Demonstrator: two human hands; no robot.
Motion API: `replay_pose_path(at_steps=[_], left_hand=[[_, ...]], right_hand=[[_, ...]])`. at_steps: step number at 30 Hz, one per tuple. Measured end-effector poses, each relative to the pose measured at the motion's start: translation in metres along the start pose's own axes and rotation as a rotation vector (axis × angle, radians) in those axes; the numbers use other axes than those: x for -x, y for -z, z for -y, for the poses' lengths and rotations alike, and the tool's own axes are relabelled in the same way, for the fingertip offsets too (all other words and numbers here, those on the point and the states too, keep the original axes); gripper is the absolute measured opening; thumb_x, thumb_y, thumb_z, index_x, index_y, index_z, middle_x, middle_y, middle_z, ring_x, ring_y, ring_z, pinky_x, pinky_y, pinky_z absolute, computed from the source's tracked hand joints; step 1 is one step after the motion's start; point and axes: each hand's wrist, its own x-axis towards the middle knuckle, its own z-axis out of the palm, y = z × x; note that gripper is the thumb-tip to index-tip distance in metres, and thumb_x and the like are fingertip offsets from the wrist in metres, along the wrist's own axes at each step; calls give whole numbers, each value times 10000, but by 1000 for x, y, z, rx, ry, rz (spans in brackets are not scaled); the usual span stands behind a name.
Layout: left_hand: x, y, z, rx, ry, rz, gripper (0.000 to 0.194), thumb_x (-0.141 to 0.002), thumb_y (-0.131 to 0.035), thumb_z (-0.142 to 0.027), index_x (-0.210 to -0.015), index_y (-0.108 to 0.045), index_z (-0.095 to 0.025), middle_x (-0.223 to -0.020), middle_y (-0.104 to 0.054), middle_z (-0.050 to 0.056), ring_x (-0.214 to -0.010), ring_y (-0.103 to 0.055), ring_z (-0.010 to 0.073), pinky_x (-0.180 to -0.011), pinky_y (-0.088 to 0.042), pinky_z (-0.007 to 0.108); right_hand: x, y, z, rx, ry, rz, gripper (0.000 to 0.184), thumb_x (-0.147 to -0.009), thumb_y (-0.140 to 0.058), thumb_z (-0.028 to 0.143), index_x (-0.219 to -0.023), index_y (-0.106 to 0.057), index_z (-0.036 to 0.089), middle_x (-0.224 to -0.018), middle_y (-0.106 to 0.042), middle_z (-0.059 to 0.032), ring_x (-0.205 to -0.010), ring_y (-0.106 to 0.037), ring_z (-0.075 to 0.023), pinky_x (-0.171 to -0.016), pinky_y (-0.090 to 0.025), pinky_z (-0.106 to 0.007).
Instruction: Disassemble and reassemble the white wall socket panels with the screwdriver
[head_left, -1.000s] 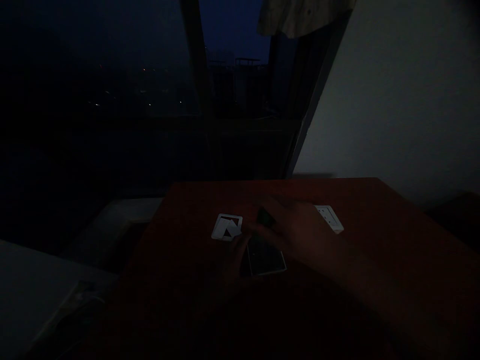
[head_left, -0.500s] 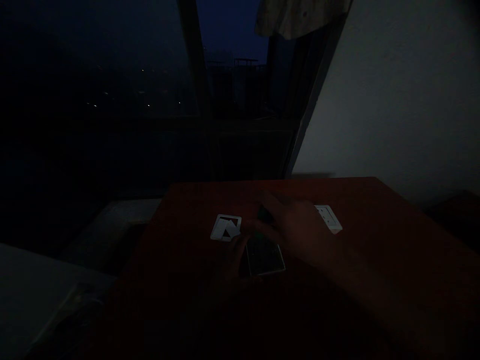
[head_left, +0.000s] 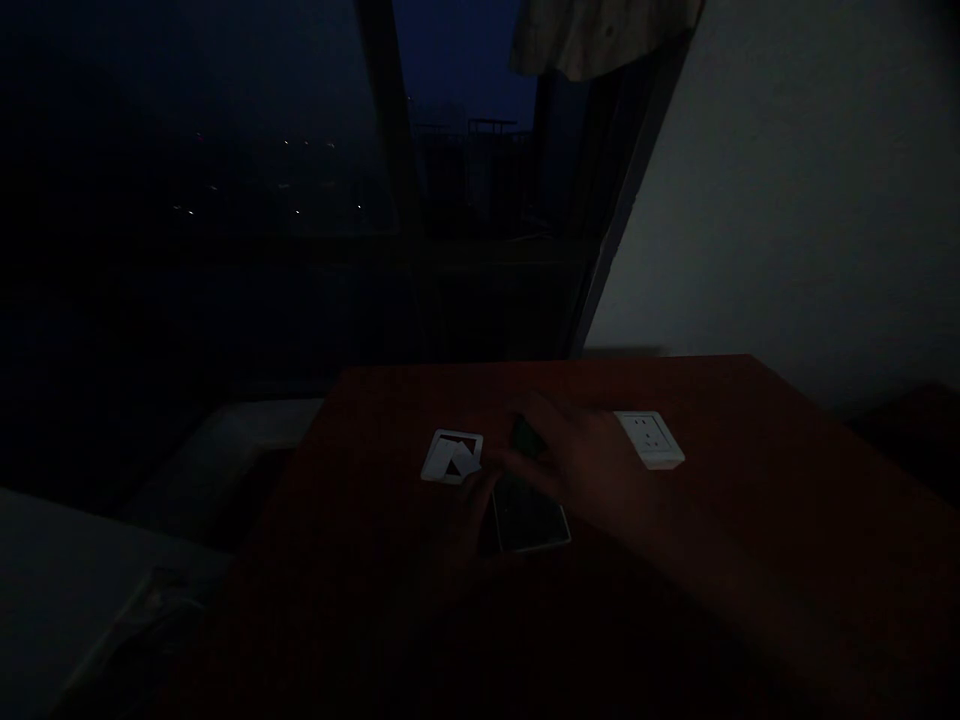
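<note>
Both hands [head_left: 544,485] close together.

The flat, rectangular, near-black panel [head_left: 531,518] is edged by a thin white line. Beyond it, deep green is shown on a small object [head_left: 527,436] of unclear shape. To its left, the white square frame [head_left: 430,469] is broken by dark triangular patches around paler pieces. To its right, the white, box-shaped socket [head_left: 651,440] is marked with dark slots and a thin dark outline. Around it, the flat-topped table [head_left: 735,470] is coloured dark reddish brown.
</note>
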Motion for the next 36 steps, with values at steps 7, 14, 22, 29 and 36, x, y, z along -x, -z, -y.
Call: replay_pose_path(at_steps=[7, 14, 22, 29, 36], left_hand=[[1, -3, 5, -8, 16, -6, 933, -721, -747, -405, -1467, -212, -239, -1517, -267, 139, -1372, -287, 335, -1099, -287, 515], [1, -2, 5, -24, 23, 0, 932, -733, -744, -423, -1466, -192, -260, -1517, -269, 124, -1361, -303, 333, -1079, -316, 516], [2, -1, -1, -8, 39, -42, 911, -711, -743, -485, -1453, -261, -267, -1497, -317, 123, -1342, -334, 356, -1072, -325, 507], [1, -4, -1, -9, 54, -52, 929, -718, -728, -481, -1471, -224, -274, -1502, -313, 129, -1356, -306, 377, -1075, -309, 527], [2, -1, 4, -9, 55, -43, 922, -708, -734, -475, -1463, -243, -273, -1499, -316, 126, -1366, -286, 374, -1092, -287, 524]], right_hand=[[5, 6, -2, -274, 110, 33, 512, -816, -523, 164, -1314, -405, 179, -1254, -582, -108, -1074, -586, -215, -844, -488, -330], [3, -3, -4, -56, 24, -35, 469, -879, -531, 473, -1258, -495, 199, -1148, -646, -121, -911, -650, -262, -712, -523, -368], [6, 2, -5, -259, 139, -34, 480, -874, -498, 225, -1344, -422, 161, -1289, -583, -101, -1132, -573, -202, -908, -486, -332], [7, 0, -1, -112, 45, -100, 460, -890, -521, 418, -1302, -496, 214, -1184, -637, -95, -977, -631, -247, -770, -519, -382], [7, 1, 2, -144, 38, -88, 411, -934, -451, 336, -1322, -468, 203, -1166, -642, -100, -931, -637, -216, -718, -512, -327]])
